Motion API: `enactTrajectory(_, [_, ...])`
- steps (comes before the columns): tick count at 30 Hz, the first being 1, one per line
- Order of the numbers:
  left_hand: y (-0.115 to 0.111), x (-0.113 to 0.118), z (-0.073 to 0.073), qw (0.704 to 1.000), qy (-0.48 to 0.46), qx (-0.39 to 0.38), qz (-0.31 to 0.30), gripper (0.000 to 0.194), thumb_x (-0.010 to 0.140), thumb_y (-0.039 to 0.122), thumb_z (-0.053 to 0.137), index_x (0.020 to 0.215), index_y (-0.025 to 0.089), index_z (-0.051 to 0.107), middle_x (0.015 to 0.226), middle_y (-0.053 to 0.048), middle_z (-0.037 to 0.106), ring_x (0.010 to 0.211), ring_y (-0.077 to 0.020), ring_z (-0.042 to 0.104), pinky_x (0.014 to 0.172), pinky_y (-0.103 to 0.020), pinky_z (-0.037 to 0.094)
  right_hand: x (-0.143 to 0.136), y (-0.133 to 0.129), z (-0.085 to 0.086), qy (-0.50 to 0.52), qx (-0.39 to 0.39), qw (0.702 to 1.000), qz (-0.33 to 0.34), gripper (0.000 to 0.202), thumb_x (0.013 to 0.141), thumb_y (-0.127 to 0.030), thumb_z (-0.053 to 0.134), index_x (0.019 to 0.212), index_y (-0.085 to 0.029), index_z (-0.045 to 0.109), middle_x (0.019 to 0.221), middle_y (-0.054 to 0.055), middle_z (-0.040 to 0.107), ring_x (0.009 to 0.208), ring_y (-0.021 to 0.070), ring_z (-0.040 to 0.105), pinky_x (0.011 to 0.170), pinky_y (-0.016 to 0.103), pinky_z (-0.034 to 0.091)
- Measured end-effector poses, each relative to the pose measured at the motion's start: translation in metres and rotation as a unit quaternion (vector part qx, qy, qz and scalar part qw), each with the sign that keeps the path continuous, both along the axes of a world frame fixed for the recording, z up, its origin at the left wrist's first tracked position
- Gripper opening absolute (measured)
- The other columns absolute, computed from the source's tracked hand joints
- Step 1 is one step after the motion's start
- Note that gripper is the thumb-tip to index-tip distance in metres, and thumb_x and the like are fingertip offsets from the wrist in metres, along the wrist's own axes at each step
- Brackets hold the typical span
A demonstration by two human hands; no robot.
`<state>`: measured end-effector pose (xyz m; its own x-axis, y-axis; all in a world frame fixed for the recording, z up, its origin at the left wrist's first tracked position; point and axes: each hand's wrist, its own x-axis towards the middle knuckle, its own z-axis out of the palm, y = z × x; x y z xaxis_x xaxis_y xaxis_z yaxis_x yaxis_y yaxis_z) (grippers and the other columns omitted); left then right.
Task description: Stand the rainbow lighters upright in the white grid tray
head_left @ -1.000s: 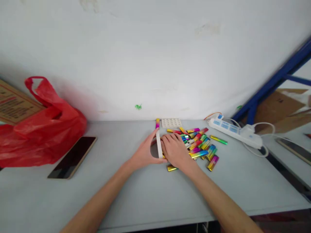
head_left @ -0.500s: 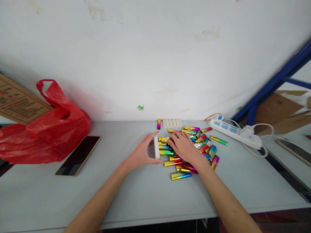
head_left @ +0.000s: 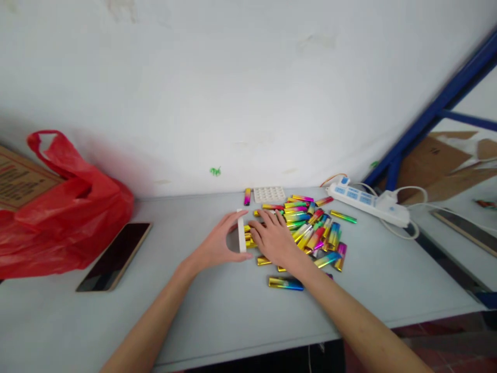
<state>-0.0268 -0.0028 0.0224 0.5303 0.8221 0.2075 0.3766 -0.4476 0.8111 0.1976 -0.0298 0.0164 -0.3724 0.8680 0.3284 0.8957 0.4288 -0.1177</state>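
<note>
My left hand [head_left: 219, 243] grips a white tray [head_left: 241, 234] by its two ends, thumb at the near end and fingers at the far end. The tray stands on edge, its face turned toward a pile of shiny metallic-coloured tubes [head_left: 314, 233]. My right hand [head_left: 274, 239] lies over the left part of the pile, its fingertips on yellow tubes against the tray; whether it grips any is hidden. A second white tray with a grid of holes [head_left: 269, 194] lies by the wall, beside a single pink and yellow tube [head_left: 247, 197].
On the left are a red plastic bag [head_left: 77, 207], a cardboard box [head_left: 23, 178] and a phone [head_left: 114, 256]. A white power strip [head_left: 367, 203] with cables lies at the right, before a blue metal frame [head_left: 394, 171]. The grey table [head_left: 217, 321] ends at a near edge.
The view has shifted a little. My right hand has moved closer to the upright tray, over the yellow tubes beside it. Some tubes in the pile have shifted. My left hand still holds the tray.
</note>
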Motion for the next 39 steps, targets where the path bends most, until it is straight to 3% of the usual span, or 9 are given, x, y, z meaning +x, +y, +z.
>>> enactTrajectory(5, [0.004, -0.012, 0.005, 1.0, -0.004, -0.014, 0.0, 0.104, 0.068, 0.044, 0.099, 0.16, 0.034, 0.051, 0.164, -0.012, 0.051, 0.155, -0.0382, 0.05, 0.127, -0.055, 0.049, 0.0, 0.0, 0.005, 0.001, -0.008, 1.0, -0.02, 0.034, 0.115, -0.031, 0.042, 0.128, -0.02, 0.072, 0.152, 0.017, 0.063, 0.143, 0.0331, 0.053, 0.126, 0.059, 0.035])
enactTrajectory(9, [-0.001, -0.002, 0.001, 0.999, -0.025, -0.026, 0.003, 0.1, 0.067, 0.048, 0.1, 0.155, 0.033, 0.055, 0.163, -0.013, 0.05, 0.156, -0.0395, 0.049, 0.127, -0.056, 0.048, -0.01, -0.007, 0.008, -0.004, -0.019, 1.0, -0.015, 0.036, 0.114, -0.029, 0.043, 0.138, -0.017, 0.067, 0.156, 0.02, 0.058, 0.149, 0.0377, 0.047, 0.128, 0.067, 0.029])
enactTrajectory(14, [-0.005, 0.007, 0.0, 0.998, -0.046, -0.046, 0.007, 0.099, 0.067, 0.045, 0.101, 0.154, 0.033, 0.056, 0.163, -0.012, 0.049, 0.157, -0.0397, 0.046, 0.128, -0.056, 0.047, -0.02, -0.014, 0.007, -0.019, -0.043, 0.998, 0.029, 0.037, 0.113, -0.029, 0.046, 0.142, -0.016, 0.064, 0.146, 0.018, 0.067, 0.141, 0.0341, 0.054, 0.132, 0.062, 0.026])
enactTrajectory(19, [-0.002, -0.008, 0.009, 0.997, -0.035, -0.07, -0.018, 0.094, 0.07, 0.038, 0.097, 0.154, 0.036, 0.055, 0.163, -0.009, 0.048, 0.158, -0.036, 0.046, 0.132, -0.055, 0.042, -0.019, -0.013, 0.003, -0.002, -0.025, 1.0, -0.012, 0.035, 0.115, -0.034, 0.042, 0.133, -0.02, 0.07, 0.142, 0.015, 0.068, 0.135, 0.0346, 0.056, 0.131, 0.068, 0.023])
enactTrajectory(27, [0.004, -0.03, 0.014, 0.999, 0.015, -0.04, -0.013, 0.084, 0.073, 0.031, 0.092, 0.149, 0.033, 0.056, 0.158, -0.01, 0.051, 0.151, -0.0341, 0.052, 0.129, -0.056, 0.046, -0.017, -0.01, -0.003, -0.007, -0.021, 0.999, -0.031, 0.031, 0.114, -0.033, 0.047, 0.129, -0.02, 0.071, 0.142, 0.014, 0.069, 0.131, 0.0339, 0.059, 0.131, 0.071, 0.02])
enactTrajectory(31, [0.016, -0.052, 0.009, 0.998, 0.028, -0.041, 0.037, 0.087, 0.075, 0.044, 0.092, 0.151, 0.033, 0.052, 0.159, -0.009, 0.052, 0.149, -0.0316, 0.054, 0.131, -0.052, 0.042, -0.012, -0.01, -0.005, 0.0, -0.021, 0.999, -0.029, 0.032, 0.115, -0.034, 0.046, 0.133, -0.021, 0.069, 0.147, 0.014, 0.067, 0.133, 0.0334, 0.058, 0.131, 0.073, 0.017])
enactTrajectory(35, [0.028, -0.06, -0.007, 0.983, 0.062, 0.037, 0.17, 0.089, 0.076, 0.06, 0.091, 0.15, 0.03, 0.052, 0.154, -0.011, 0.057, 0.146, -0.0349, 0.057, 0.129, -0.057, 0.042, -0.01, -0.009, -0.001, 0.014, -0.033, 0.999, -0.025, 0.032, 0.115, -0.034, 0.045, 0.132, -0.021, 0.07, 0.143, 0.015, 0.068, 0.133, 0.0337, 0.06, 0.13, 0.073, 0.021])
enactTrajectory(37, [0.034, -0.06, -0.019, 0.962, 0.109, 0.094, 0.232, 0.08, 0.081, 0.062, 0.087, 0.146, 0.028, 0.056, 0.16, -0.015, 0.051, 0.151, -0.0383, 0.052, 0.13, -0.06, 0.039, -0.01, -0.007, 0.002, 0.019, -0.037, 0.999, -0.024, 0.032, 0.115, -0.035, 0.046, 0.128, -0.02, 0.071, 0.142, 0.015, 0.069, 0.132, 0.0341, 0.061, 0.129, 0.07, 0.026])
enactTrajectory(39, [0.038, -0.062, -0.031, 0.949, 0.151, 0.103, 0.256, 0.071, 0.087, 0.062, 0.082, 0.144, 0.027, 0.059, 0.169, -0.016, 0.042, 0.156, -0.0405, 0.046, 0.13, -0.062, 0.038, -0.009, -0.005, 0.004, 0.027, -0.034, 0.999, -0.026, 0.033, 0.115, -0.036, 0.046, 0.127, -0.019, 0.072, 0.145, 0.017, 0.067, 0.135, 0.0352, 0.06, 0.128, 0.067, 0.031])
